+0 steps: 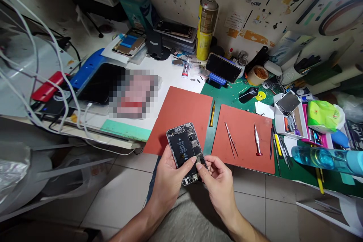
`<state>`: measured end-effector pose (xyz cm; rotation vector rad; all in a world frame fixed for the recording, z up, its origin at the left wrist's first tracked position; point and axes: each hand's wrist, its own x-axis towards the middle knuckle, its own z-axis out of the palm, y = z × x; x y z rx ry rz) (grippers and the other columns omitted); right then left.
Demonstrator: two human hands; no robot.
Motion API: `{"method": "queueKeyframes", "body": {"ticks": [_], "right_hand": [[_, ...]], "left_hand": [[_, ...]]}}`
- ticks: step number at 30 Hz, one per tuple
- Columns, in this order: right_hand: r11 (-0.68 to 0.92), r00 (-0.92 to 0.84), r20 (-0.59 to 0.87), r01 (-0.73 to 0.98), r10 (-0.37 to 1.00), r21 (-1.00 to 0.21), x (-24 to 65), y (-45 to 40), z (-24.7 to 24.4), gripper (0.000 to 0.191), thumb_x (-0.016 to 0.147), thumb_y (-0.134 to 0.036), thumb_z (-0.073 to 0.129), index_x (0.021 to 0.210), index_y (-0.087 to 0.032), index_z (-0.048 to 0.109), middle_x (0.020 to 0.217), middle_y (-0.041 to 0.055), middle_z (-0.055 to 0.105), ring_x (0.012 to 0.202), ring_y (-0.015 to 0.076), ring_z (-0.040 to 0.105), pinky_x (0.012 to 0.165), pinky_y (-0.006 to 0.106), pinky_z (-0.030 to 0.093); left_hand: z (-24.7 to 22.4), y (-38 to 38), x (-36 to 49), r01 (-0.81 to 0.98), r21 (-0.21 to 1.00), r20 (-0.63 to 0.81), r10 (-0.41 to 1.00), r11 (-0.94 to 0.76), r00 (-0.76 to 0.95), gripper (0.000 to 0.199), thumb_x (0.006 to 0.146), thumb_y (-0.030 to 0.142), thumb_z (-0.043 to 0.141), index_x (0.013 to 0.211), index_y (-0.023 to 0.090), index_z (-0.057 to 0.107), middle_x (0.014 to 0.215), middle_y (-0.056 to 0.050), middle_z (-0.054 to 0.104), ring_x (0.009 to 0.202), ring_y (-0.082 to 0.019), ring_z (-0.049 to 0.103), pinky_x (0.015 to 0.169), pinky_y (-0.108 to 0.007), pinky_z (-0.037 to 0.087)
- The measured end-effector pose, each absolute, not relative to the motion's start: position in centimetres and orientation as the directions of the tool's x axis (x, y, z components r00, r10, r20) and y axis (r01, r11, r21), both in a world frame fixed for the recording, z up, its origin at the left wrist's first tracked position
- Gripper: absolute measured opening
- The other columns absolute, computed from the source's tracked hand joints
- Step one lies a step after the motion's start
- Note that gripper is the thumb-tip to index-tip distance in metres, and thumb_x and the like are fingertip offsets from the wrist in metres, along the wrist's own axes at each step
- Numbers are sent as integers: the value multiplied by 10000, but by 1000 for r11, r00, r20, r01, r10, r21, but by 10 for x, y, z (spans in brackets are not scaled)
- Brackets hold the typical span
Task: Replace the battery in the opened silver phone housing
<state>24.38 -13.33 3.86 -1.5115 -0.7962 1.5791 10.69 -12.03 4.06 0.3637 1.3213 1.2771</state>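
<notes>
An opened smartphone is held tilted over the near edge of the bench, its black battery and circuit board exposed. My left hand grips it from the left side, with the thumb lying across the lower part of the inside. At the lower right edge, my right hand is closed on the phone, its thumb pressing near the board and its other fingers curled beside the frame. What lies under the right thumb is hidden. Just beyond the phone is a red-brown mat.
A second mat carries tweezers and a screwdriver. Between the mats lies a gold screwdriver. A phone on a stand and a yellow spray can stand behind. White cables hang at left; a blue bottle lies right.
</notes>
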Motion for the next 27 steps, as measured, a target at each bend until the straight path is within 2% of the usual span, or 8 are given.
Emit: {"method": "queueKeyframes", "body": {"ticks": [8,13,19,24,27], "right_hand": [[-466,21,-470,-96,882,-879,245,-134,39,405,876,-553,855,1005,-180,769,741,-32,539,662,117,437,607,245,408],[-458,0,-461,-117,887,-881,246,-136,40,396,879,-548,864,992,-178,780,735,-18,592,638,113,470,592,237,449],[-490,-44,-491,-181,870,-853,247,-142,41,412,875,-567,878,939,-180,751,661,-33,593,545,106,527,531,232,498],[-512,-89,-505,-202,858,-835,248,-145,41,407,896,-569,867,926,-187,730,671,-20,641,531,106,587,515,213,478],[-526,-109,-515,-211,850,-824,249,-146,40,417,901,-569,867,930,-181,719,645,-26,634,511,97,590,483,188,414]], "left_hand": [[42,-120,106,-451,820,-495,831,352,-252,639,754,316,981,1297,222,657,1150,-55,824,994,-212,805,897,-297,655],[42,-124,104,-453,818,-495,835,355,-239,635,772,322,977,1312,226,657,1173,-54,816,1005,-210,794,903,-299,649],[50,-123,101,-497,770,-536,828,400,-166,508,916,481,852,1301,197,683,1159,-91,818,900,-234,796,755,-316,651],[51,-122,100,-471,784,-524,837,404,-156,451,933,471,843,1254,188,700,1113,-80,824,903,-229,793,757,-305,639],[52,-121,100,-468,786,-521,841,404,-147,456,929,471,847,1254,185,704,1106,-81,826,907,-235,793,755,-311,641]]}}
